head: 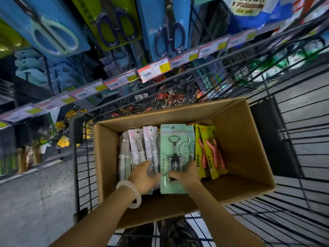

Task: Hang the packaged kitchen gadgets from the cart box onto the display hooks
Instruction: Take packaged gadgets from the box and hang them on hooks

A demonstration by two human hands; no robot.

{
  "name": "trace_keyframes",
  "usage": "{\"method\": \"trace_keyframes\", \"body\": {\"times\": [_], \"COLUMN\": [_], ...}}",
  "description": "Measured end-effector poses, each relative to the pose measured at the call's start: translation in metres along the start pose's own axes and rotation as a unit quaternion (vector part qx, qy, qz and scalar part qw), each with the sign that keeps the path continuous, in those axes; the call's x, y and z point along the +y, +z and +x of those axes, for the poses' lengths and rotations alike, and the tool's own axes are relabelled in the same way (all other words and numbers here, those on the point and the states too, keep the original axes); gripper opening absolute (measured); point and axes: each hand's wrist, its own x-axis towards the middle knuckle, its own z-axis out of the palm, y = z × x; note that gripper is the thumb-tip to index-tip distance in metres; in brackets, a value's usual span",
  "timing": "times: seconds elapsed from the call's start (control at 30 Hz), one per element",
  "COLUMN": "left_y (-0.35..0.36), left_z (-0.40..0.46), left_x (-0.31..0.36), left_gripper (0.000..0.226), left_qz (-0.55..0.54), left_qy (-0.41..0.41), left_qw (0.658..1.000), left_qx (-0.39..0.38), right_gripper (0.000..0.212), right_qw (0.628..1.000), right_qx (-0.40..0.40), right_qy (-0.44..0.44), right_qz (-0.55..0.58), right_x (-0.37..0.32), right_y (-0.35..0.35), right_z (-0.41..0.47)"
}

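Carded scissors hang on the rack above: a pale-handled pair (53, 35) on blue card, a dark-handled pair (116, 26) on green card, another dark-handled pair (170, 39) on blue card. Row of price tags (154, 69) along the shelf edge below them. Wire racks (170, 94) beneath. Grey concrete floor (32, 196) at left.
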Motion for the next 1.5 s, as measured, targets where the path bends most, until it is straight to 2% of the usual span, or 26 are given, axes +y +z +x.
{"method": "trace_keyframes", "body": {"times": [0.07, 0.13, 0.2, 0.33, 0.4, 0.43, 0.5, 0.53, 0.6, 0.7, 0.8, 0.9, 1.03, 1.23, 1.37, 1.4, 1.43, 1.5], "left_y": [0.006, 0.010, 0.014, 0.012, 0.008, 0.007, 0.005, 0.006, 0.007, 0.009, 0.009, 0.010, 0.009, 0.012, 0.013, 0.014, 0.014, 0.014], "left_z": [-0.003, -0.004, -0.003, -0.004, -0.002, -0.001, 0.000, 0.002, 0.005, 0.012, 0.013, 0.011, 0.009, 0.007, 0.006, 0.006, 0.005, 0.003], "left_x": [0.007, 0.010, 0.009, -0.004, -0.014, -0.020, -0.028, -0.031, -0.038, -0.048, -0.053, -0.055, -0.056, -0.054, -0.053, -0.053, -0.052, -0.052], "left_gripper": [0.062, 0.083, 0.095, 0.076, 0.074, 0.079, 0.086, 0.084, 0.073, 0.054, 0.057, 0.045, 0.046, 0.047, 0.048, 0.048, 0.047, 0.044], "left_qz": [-0.123, -0.203, -0.267, -0.284, -0.295, -0.306, -0.318, -0.314, -0.311, -0.319, -0.341, -0.358, -0.371, -0.385, -0.395, -0.395, -0.393, -0.393], "left_qy": [-0.013, -0.053, -0.082, -0.103, -0.098, -0.100, -0.101, -0.100, -0.102, -0.100, -0.108, -0.104, -0.099, -0.094, -0.096, -0.094, -0.093, -0.091], "left_qw": [0.992, 0.978, 0.959, 0.948, 0.944, 0.940, 0.934, 0.934, 0.931, 0.926, 0.915, 0.907, 0.901, 0.894, 0.887, 0.887, 0.888, 0.889], "left_qx": [-0.010, 0.002, 0.043, 0.105, 0.110, 0.112, 0.128, 0.139, 0.164, 0.177, 0.186, 0.198, 0.201, 0.210, 0.218, 0.218, 0.219, 0.219], "right_gripper": [0.092, 0.107, 0.112, 0.113, 0.096, 0.082, 0.067, 0.067, 0.076, 0.092, 0.107, 0.104, 0.103, 0.081, 0.044, 0.043, 0.051, 0.082], "right_qw": [0.998, 0.993, 0.990, 0.968, 0.959, 0.964, 0.985, 0.990, 0.987, 0.984, 0.980, 0.983, 0.985, 0.984, 0.987, 0.987, 0.988, 0.990], "right_qx": [-0.048, -0.086, -0.109, -0.246, -0.281, -0.265, -0.156, -0.095, -0.049, -0.065, -0.034, 0.001, 0.019, 0.025, 0.010, 0.018, 0.023, 0.024], "right_qy": [-0.029, -0.059, -0.077, -0.035, -0.035, -0.029, -0.026, -0.022, -0.014, 0.020, 0.054, 0.071, 0.078, 0.062, 0.031, 0.024, 0.018, 0.027], "right_qz": [0.042, 0.052, 0.043, 0.021, -0.009, -0.020, -0.063, -0.100, -0.151, -0.166, -0.190, -0.169, -0.154, -0.163, -0.159, -0.159, -0.154, -0.133], "right_x": [-0.002, -0.008, -0.009, -0.005, -0.003, -0.001, 0.004, 0.007, 0.013, 0.012, 0.010, 0.008, 0.008, 0.010, 0.012, 0.013, 0.013, 0.010], "right_y": [0.003, 0.008, 0.013, 0.004, -0.007, -0.011, -0.012, -0.012, -0.006, 0.005, 0.018, 0.028, 0.031, 0.027, 0.032, 0.035, 0.038, 0.042], "right_z": [-0.014, -0.029, -0.036, -0.039, -0.032, -0.023, 0.003, 0.015, 0.036, 0.051, 0.065, 0.071, 0.073, 0.074, 0.072, 0.070, 0.067, 0.061]}}
